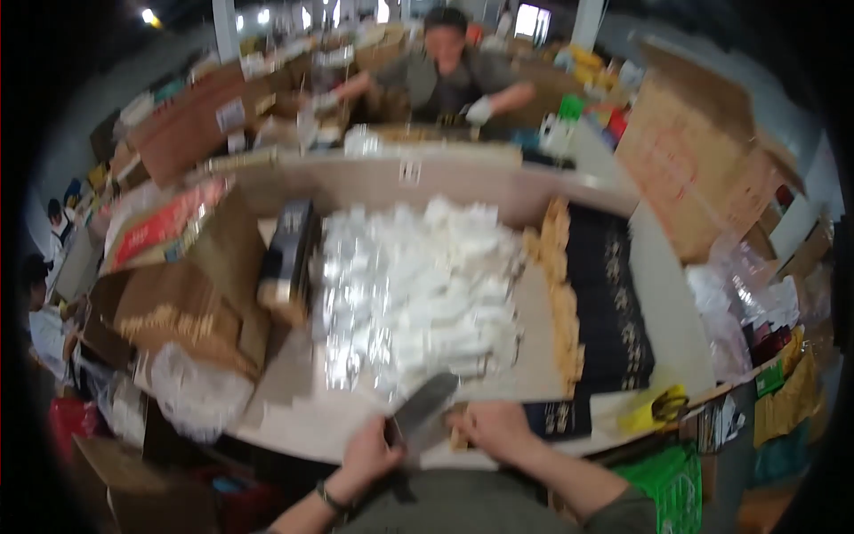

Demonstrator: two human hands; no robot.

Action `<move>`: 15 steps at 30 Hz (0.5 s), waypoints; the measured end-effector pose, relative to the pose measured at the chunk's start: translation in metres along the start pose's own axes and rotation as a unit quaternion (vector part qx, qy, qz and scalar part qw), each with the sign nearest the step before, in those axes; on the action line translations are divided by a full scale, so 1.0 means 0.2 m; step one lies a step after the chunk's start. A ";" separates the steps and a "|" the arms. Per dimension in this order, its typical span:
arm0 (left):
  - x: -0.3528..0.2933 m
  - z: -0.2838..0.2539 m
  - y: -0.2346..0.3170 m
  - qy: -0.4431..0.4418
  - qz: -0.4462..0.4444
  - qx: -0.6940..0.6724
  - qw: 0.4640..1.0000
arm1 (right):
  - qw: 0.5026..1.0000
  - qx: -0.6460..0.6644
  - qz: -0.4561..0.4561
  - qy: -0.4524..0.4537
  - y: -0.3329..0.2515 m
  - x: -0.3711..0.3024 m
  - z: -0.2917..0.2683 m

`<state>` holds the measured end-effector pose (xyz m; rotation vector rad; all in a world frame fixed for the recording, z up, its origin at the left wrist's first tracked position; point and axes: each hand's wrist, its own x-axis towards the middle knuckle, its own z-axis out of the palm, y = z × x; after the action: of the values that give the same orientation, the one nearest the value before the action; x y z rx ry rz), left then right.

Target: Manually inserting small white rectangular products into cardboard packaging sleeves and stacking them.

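My left hand (372,448) is closed around the lower end of a flat grey strip (427,400) with a rounded tip. Motion blur hides what exactly the strip is. Close beside it, my right hand (500,431) pinches a small tan piece (457,429), mostly covered by the fingers. Just beyond both hands, overlapping rows of white pieces in shiny clear wrapping (418,294) spread over the table. Black packets with pale printing (609,298) form a row on the right, their tan ends (560,294) facing left. Another black packet (556,418) lies beside my right hand.
An open carton (205,303) of brown cardboard pieces stands left, with a clear plastic bag (197,392) before it. A black box (289,254) sits beside the carton. Yellow-handled scissors (667,408) lie front right. Across the table's raised back edge (356,182), a gloved person (454,80) works.
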<state>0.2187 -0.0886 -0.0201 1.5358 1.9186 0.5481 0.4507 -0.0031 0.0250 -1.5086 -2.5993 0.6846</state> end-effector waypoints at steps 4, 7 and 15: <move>-0.01 -0.03 -0.05 0.053 0.121 0.037 0.991 | 0.999 0.005 0.017 0.033 -0.01 0.04 0.06; -0.06 -0.05 -0.03 0.036 0.101 0.037 0.994 | 0.998 0.001 0.024 0.059 -0.02 0.07 0.12; -0.02 -0.17 -0.05 -0.061 0.207 0.119 0.969 | 0.995 0.097 -0.011 0.016 -0.17 0.08 0.20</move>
<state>0.1893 -0.0921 -0.0008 2.0956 1.6202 0.3930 0.4049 -0.0179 0.0007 -1.4194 -2.4404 0.8735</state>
